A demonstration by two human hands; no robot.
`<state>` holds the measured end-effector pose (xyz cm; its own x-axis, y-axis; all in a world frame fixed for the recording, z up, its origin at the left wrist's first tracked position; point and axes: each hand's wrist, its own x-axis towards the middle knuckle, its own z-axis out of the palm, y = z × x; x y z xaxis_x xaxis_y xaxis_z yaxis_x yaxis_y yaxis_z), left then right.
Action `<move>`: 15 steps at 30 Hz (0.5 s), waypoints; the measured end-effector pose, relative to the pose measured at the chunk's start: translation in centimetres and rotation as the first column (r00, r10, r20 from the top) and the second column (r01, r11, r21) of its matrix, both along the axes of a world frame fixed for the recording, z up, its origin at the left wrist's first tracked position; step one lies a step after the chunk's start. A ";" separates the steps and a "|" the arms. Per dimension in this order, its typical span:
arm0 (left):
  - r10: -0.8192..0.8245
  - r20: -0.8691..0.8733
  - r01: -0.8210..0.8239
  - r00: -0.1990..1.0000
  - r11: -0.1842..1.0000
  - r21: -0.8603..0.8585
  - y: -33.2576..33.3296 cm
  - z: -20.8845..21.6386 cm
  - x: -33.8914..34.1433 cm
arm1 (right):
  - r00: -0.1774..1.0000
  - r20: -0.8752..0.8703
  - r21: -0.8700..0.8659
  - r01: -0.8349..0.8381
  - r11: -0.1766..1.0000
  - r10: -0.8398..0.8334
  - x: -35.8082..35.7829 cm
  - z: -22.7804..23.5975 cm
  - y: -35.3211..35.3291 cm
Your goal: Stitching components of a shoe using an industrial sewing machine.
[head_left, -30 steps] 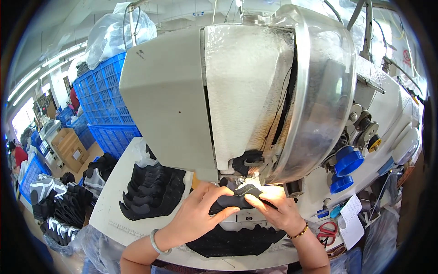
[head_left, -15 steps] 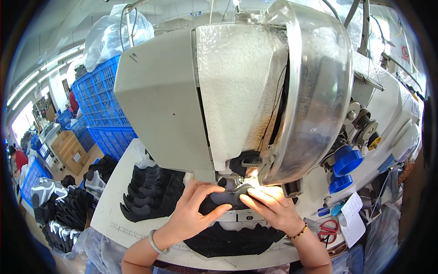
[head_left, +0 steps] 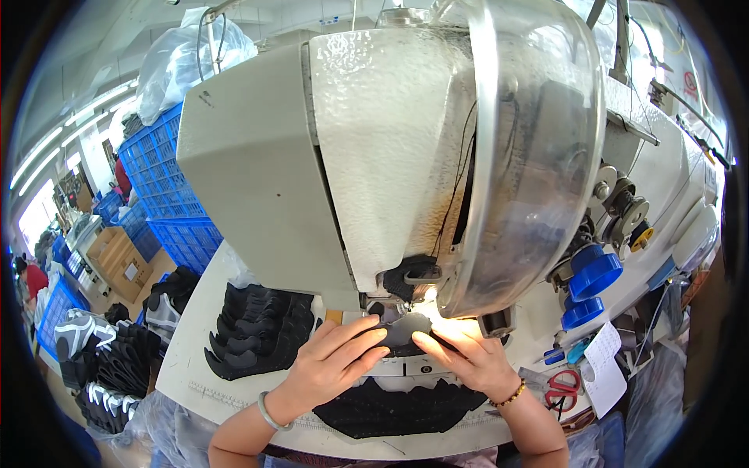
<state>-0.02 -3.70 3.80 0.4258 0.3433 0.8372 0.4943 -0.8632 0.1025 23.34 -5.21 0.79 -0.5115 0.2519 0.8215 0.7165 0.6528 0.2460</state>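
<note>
Under the needle area of a large white sewing machine (head_left: 398, 140), a small dark grey and black shoe-upper-like fabric piece (head_left: 402, 331) lies on the bed. My left hand (head_left: 335, 355), with a pale bangle at the wrist, holds its left side, fingers close together. On the opposite side my right hand (head_left: 472, 360) grips the edge with thumb and fingertips beside the lit needle. The machine head partly hides the spot being stitched. Nearer me lies a stack of black fabric pieces (head_left: 402, 409); another row of curved black pieces (head_left: 261, 331) sits to the left.
Red-handled scissors (head_left: 563, 388) and a written paper sheet (head_left: 602, 366) lie at the right. Blue thread-stand caps (head_left: 594, 273) stick out from the machine. Blue crates (head_left: 164, 168) are stacked at the left, above bundled black and grey pieces (head_left: 101, 351). A ruler strip runs along the table's front.
My left thumb and fingers, spread apart before, have drawn together on the piece. The piece has turned slightly, showing more of its grey face. The view has shifted a little.
</note>
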 end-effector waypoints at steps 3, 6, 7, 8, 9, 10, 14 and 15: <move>-0.006 -0.018 0.006 1.000 1.000 0.010 0.1 0.1 -0.2 | 1.000 -0.021 0.020 0.013 1.000 -0.013 0.1 -0.6 0.2; -0.016 -0.052 0.016 0.999 1.000 0.000 0.2 0.1 -0.3 | 1.000 -0.014 0.059 0.025 0.998 -0.024 0.0 -0.5 0.1; -0.018 -0.059 0.017 0.998 1.000 -0.004 0.2 0.1 -0.4 | 0.999 -0.009 0.088 0.035 0.996 -0.035 -0.1 -0.4 0.0; -0.019 -0.066 0.018 0.998 1.000 -0.009 0.2 0.0 -0.4 | 0.999 -0.010 0.084 0.037 0.996 -0.036 -0.1 -0.1 0.0; -0.022 -0.068 0.021 0.997 1.000 -0.015 0.2 0.0 -0.5 | 0.998 0.009 0.114 0.057 0.992 -0.058 -0.1 0.2 -0.1; -0.013 -0.098 0.013 0.995 1.000 0.005 0.2 0.2 -0.6 | 0.996 0.027 0.144 0.075 0.987 -0.080 -0.2 0.3 -0.3; -0.007 -0.123 0.005 0.992 1.000 -0.015 0.1 0.8 -0.4 | 0.983 0.028 0.181 0.172 0.968 -0.180 -0.4 0.4 -0.7; -0.006 -0.124 0.004 0.992 1.000 -0.016 0.1 0.8 -0.4 | 0.983 0.027 0.179 0.171 0.969 -0.179 -0.4 0.3 -0.7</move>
<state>-0.42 -3.58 4.62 0.5275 0.3537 0.7724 0.4995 -0.8646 0.0548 22.96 -5.93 1.14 -0.5081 0.1947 0.8390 0.8021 0.4619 0.3786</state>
